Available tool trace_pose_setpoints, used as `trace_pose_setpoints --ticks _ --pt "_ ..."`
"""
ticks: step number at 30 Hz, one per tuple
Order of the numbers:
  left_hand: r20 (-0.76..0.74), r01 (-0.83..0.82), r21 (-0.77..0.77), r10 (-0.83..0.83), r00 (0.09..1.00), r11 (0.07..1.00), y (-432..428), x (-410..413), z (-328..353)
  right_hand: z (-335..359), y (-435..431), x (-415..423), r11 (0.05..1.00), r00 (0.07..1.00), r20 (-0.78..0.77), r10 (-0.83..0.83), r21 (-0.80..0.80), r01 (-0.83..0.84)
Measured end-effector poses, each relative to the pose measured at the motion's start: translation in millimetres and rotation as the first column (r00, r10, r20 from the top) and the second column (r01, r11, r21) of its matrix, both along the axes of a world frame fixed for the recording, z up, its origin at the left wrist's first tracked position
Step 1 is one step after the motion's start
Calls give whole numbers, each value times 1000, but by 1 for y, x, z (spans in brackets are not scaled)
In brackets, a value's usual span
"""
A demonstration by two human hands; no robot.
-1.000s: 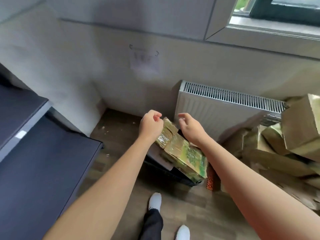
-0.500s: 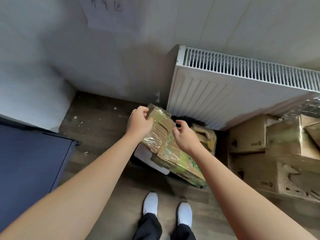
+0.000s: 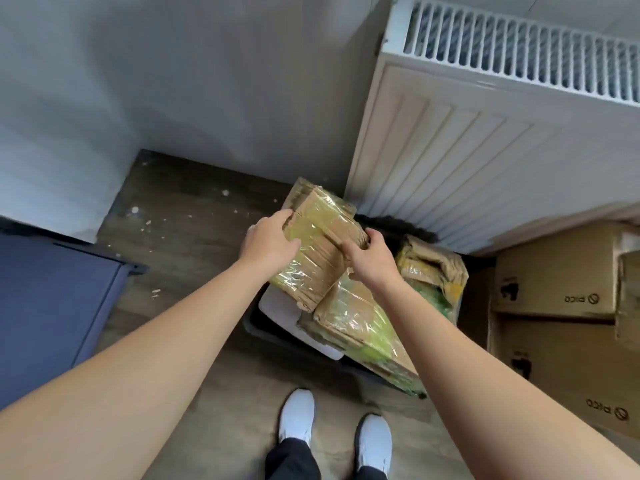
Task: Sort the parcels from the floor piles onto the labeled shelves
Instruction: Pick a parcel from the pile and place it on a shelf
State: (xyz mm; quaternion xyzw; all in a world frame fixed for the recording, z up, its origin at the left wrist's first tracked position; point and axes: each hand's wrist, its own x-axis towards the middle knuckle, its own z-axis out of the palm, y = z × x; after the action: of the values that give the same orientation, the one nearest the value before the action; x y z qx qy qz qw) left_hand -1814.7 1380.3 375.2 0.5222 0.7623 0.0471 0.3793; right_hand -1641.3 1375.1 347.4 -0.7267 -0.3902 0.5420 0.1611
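My left hand (image 3: 268, 242) curls over the left edge of the tape-wrapped cardboard parcel (image 3: 318, 251), and my right hand (image 3: 369, 259) grips its right end. The parcel lies tilted on top of the floor pile, on another taped parcel (image 3: 360, 327) by the radiator's (image 3: 450, 150) lower left corner. The film looks slick, so I should squeeze the cardboard edges with both hands and lift straight up before turning to the dark shelf (image 3: 52, 306).

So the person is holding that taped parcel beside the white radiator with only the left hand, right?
Not only the left: the head view shows the left hand and the right hand both holding the taped parcel beside the white radiator.
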Motion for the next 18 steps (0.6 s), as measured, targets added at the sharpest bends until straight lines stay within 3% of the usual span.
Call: trace_pose_setpoints --ticks 6,12,16,18 --pt "-9 -48 100 50 999 994 4 12 47 44 13 13 982 979 -139 -148 93 162" --pt "49 -52 48 49 998 998 -21 29 130 130 -1 25 972 972 -189 -138 162 170" --pt "210 -193 73 174 962 978 -37 43 177 198 -6 35 943 970 -210 -119 282 177" --pt "370 -319 76 271 889 945 -43 49 200 229 -6 41 928 975 -208 -80 341 149"
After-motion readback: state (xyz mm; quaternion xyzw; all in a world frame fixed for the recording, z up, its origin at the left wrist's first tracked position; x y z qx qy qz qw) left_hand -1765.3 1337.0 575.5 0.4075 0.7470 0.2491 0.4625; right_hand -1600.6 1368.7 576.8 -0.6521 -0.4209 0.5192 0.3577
